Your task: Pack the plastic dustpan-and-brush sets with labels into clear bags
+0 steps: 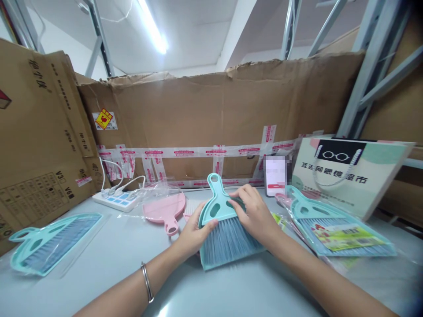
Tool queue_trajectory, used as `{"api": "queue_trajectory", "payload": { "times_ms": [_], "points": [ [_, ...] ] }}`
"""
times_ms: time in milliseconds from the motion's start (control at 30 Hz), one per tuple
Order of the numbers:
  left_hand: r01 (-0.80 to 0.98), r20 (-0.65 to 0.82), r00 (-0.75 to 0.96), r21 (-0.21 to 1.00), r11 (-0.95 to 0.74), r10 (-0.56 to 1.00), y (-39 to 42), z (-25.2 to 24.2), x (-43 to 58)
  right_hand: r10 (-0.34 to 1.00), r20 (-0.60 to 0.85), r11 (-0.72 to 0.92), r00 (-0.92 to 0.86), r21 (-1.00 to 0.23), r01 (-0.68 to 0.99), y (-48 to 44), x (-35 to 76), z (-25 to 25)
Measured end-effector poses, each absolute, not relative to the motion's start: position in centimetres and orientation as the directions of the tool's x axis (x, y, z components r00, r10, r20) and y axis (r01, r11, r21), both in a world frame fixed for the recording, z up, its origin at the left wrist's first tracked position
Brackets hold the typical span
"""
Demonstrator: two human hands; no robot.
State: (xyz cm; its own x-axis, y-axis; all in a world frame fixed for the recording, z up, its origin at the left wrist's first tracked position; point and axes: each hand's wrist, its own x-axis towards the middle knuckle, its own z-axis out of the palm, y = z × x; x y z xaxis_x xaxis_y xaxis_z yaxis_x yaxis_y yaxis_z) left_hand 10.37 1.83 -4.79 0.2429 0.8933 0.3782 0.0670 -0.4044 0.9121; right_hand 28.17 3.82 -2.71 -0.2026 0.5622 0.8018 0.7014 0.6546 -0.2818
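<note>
Between my two hands is a turquoise hand brush (228, 235) with blue-grey bristles, nested in a matching turquoise dustpan (204, 259). My left hand (198, 229) grips the set at its left side, thumb on the front. On the right, my right hand (254, 211) has its fingers closed around the upper edge of the brush head. The handles point up and away, and the bristles face me. Just behind lies a pink dustpan (165, 209), with a pink brush (191, 209) partly hidden by my left hand.
At left lies a bagged turquoise brush set (56, 242); more bagged sets (343, 229) lie at right. A power strip (114, 200), an upright phone (276, 176) and a paper bag (346, 171) stand along the back. Cardboard (198, 114) walls the table (132, 246).
</note>
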Motion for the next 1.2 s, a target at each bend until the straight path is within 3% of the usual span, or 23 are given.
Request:
{"api": "queue_trajectory", "payload": {
  "times_ms": [100, 167, 267, 367, 467, 567, 1000, 1200],
  "points": [
    [0.078, 0.357, 0.290, 0.916, -0.394, 0.888, 2.1, -5.0, 10.3, 0.653, 0.745, 0.590, -0.135, -0.388, 0.708, 4.0, 28.6, -3.0],
    [0.085, 0.343, 0.291, 0.921, -0.381, 0.893, 2.2, -5.0, 10.2, 0.730, 0.678, 0.560, -0.086, -0.521, 0.644, 4.2, 28.8, -2.9],
    [0.103, 0.301, 0.325, 0.931, -0.350, 0.896, 2.1, -5.1, 10.1, 0.885, 0.450, 0.456, -0.117, -0.793, 0.404, 4.5, 29.3, -2.3],
    [0.115, 0.246, 0.388, 0.943, -0.312, 0.888, 1.8, -5.2, 10.3, 0.935, 0.153, 0.203, -0.319, -0.970, 0.131, 4.7, 29.8, -1.6],
    [0.104, 0.211, 0.407, 0.956, -0.275, 0.889, 1.5, -5.4, 10.5, 0.906, 0.000, 0.017, -0.423, -0.999, 0.036, 4.7, 30.2, -1.3],
    [0.114, 0.185, 0.427, 0.960, -0.256, 0.885, 1.5, -5.5, 10.5, 0.928, -0.038, -0.030, -0.369, -0.999, 0.028, 4.6, 30.2, -1.2],
    [0.130, 0.143, 0.415, 0.968, -0.215, 0.898, 1.5, -5.2, 10.4, 0.980, 0.072, 0.121, -0.186, -0.957, 0.266, 4.9, 29.3, -2.5],
    [0.107, 0.125, 0.370, 0.979, -0.176, 0.921, 1.7, -5.0, 10.4, 0.971, 0.062, 0.103, -0.233, -0.980, 0.170, 5.2, 29.4, -2.6]
  ]
}}
